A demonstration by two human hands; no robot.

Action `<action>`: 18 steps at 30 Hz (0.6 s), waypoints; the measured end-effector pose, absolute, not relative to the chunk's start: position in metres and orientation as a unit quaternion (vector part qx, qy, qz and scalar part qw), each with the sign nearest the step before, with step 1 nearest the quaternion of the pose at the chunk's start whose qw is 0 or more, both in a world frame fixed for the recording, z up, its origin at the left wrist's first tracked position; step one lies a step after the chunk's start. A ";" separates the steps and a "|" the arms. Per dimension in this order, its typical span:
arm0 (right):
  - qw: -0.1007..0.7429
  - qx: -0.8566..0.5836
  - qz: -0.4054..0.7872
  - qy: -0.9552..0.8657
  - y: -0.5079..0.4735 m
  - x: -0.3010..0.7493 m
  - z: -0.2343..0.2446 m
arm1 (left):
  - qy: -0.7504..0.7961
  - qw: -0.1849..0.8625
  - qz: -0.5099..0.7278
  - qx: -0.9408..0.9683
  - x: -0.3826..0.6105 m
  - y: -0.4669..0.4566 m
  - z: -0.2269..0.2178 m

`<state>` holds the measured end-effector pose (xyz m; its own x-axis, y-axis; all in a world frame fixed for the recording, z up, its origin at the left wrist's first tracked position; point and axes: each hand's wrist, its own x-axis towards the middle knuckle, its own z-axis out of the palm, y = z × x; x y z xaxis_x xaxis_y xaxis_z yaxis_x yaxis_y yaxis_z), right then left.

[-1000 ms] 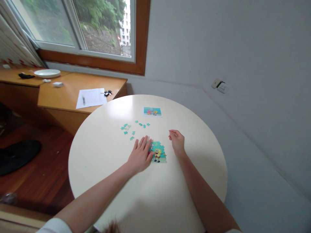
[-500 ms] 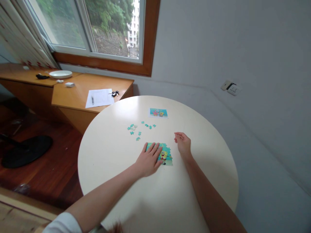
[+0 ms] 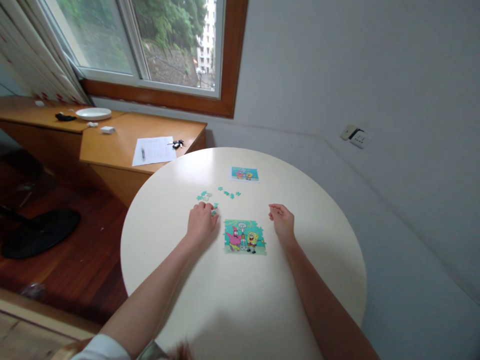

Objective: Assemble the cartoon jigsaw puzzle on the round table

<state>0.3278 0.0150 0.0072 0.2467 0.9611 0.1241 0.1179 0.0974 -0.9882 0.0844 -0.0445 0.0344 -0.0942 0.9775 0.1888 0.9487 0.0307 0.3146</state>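
Observation:
A jigsaw puzzle point(image 3: 244, 237), partly joined and showing cartoon figures on a turquoise ground, lies flat between my hands. Its right edge is uneven with open tabs. My left hand point(image 3: 201, 221) reaches down to the loose puzzle pieces point(image 3: 205, 195) left of it, fingers bent and the thumb apart from them. A turquoise piece point(image 3: 213, 213) shows beside that thumb, and another piece is covered by the hand. Right of the puzzle, my right hand point(image 3: 283, 223) rests with curled fingers pressed together; whatever they may hold is hidden.
A picture card point(image 3: 245, 174) with similar cartoon figures lies farther back on the round white table point(image 3: 161, 220). Several more pieces point(image 3: 229, 194) lie in front of it. On the wooden desk point(image 3: 123, 150) are a paper sheet with a pen, keys point(image 3: 178, 144) and a white plate point(image 3: 93, 114).
My left hand has lifted off the joined puzzle and moved left to the loose pieces, uncovering the puzzle's left half. The right hand has stayed in place.

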 end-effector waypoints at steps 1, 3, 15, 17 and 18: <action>0.562 -0.556 0.377 -0.483 0.015 0.328 0.007 | 0.719 0.036 0.162 0.674 0.085 -0.044 0.034; 0.563 -0.554 0.379 -0.482 0.016 0.327 0.006 | 0.719 0.035 0.134 0.681 0.087 -0.045 0.033; 0.549 -0.544 0.373 -0.513 0.020 0.327 -0.002 | 0.731 0.078 0.103 0.670 0.087 -0.045 0.040; 0.550 -0.543 0.373 -0.514 0.019 0.327 -0.002 | 0.732 0.078 0.098 0.670 0.085 -0.044 0.040; 0.550 -0.542 0.374 -0.514 0.019 0.327 -0.003 | 0.733 0.076 0.096 0.669 0.084 -0.044 0.039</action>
<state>0.3269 0.0193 -0.0026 0.1931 0.9681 0.1596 0.1463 0.1325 -0.9803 0.0844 -0.0437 0.0395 -0.0926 0.9956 0.0171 0.9663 0.0857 0.2429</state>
